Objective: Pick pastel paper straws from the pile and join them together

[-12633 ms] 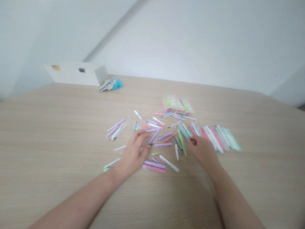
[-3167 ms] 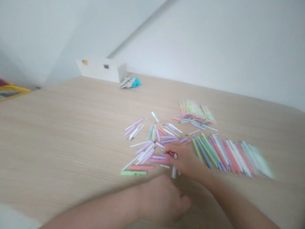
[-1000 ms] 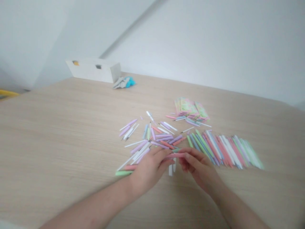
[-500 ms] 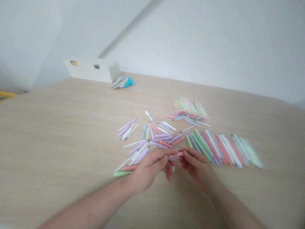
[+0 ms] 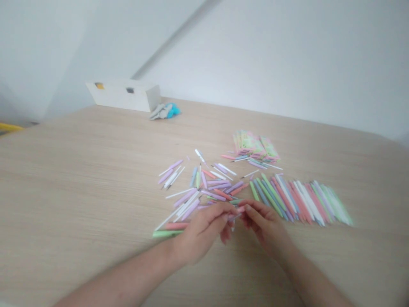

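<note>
Both hands meet at the near edge of a pile of pens. My left hand [image 5: 207, 230] is closed on the left part of a small pink pen piece [image 5: 241, 209], with something light purple at its fingertips. My right hand [image 5: 263, 224] pinches the right end of the same pink piece. Loose pen barrels and thin white refills [image 5: 188, 204] in purple, white, red, blue and green lie scattered beyond and left of the hands. To the right, a slanted row of pens [image 5: 298, 198] lies side by side. Fingers hide part of the held piece.
Stacked pink and green packets [image 5: 252, 144] stand behind the pens. At the back left are a white box [image 5: 121, 97] with two cutouts and a grey and blue glove [image 5: 165, 111] beside it. A pale wall rises behind the wooden table [image 5: 79, 179].
My left hand has shifted slightly lower along the pink piece, and its fingers have changed position. My right hand stays almost in place, still pinching. The pens on the table look unmoved.
</note>
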`<action>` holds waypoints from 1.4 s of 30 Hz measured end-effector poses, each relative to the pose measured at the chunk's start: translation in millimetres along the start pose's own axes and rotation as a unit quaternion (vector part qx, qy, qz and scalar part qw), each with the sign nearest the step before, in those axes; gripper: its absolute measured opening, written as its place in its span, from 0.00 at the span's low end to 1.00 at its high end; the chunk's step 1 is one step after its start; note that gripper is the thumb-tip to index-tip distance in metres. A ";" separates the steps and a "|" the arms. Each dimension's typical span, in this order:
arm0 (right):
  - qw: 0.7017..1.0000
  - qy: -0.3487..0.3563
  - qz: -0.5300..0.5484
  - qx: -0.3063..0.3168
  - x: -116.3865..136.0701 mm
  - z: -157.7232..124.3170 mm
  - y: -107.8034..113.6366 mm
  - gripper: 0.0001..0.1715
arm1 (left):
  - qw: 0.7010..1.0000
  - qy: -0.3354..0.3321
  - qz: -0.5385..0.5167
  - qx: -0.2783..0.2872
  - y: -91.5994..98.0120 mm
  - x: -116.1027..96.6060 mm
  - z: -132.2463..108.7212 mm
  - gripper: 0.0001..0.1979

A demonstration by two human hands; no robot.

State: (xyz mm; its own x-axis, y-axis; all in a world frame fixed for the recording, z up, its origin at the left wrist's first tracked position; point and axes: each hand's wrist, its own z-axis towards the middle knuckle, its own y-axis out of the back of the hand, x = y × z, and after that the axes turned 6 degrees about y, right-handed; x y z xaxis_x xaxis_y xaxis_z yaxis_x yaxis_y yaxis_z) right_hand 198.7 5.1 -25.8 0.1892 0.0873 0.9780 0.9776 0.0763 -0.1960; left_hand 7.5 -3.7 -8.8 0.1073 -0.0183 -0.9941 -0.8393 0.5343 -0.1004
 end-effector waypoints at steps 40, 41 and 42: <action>0.646 0.175 -0.711 0.214 21.8 55.4 -45.0 0.13 | 0.843 -0.022 0.532 0.077 -4.7 12.7 -3.9 0.06; 0.638 0.176 -0.717 0.216 22.7 55.3 -45.8 0.14 | 0.843 -0.021 0.532 0.077 -4.7 12.1 -3.9 0.06; 0.631 0.178 -0.723 0.220 23.6 55.2 -46.5 0.14 | 0.843 -0.021 0.532 0.077 -4.6 11.6 -4.0 0.06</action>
State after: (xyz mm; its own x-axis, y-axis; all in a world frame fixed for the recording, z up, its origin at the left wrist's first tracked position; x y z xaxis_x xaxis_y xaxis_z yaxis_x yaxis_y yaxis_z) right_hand 152.6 58.4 2.4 -0.7857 -0.6111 0.0966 0.0474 0.0963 0.9942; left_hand 10.5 -9.7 -20.0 -0.6417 0.5685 -0.5148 -0.3934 0.3322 0.8572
